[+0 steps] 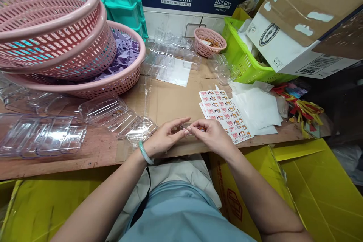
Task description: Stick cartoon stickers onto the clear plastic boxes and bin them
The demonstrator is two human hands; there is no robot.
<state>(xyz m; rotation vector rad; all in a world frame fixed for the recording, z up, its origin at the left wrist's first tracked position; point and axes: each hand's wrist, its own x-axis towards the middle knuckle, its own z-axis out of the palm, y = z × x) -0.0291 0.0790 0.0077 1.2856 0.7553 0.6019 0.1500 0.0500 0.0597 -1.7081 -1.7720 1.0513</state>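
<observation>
At the table's front edge my hands meet over a small clear plastic case, mostly hidden by my fingers. My left hand, with a jade-green bangle at the wrist, holds the case between thumb and fingers. My right hand pinches a small sticker with orange and dark print against the case. Just right of that hand lie sheets of cat stickers. Left of my hands, nested clear plastic cases fan out on the table.
Pink baskets, the lowest holding purple plastic parts, stand at left. Behind are more clear cases and a small pink basket. A lime-green crate, a carton and white backing sheets occupy the right.
</observation>
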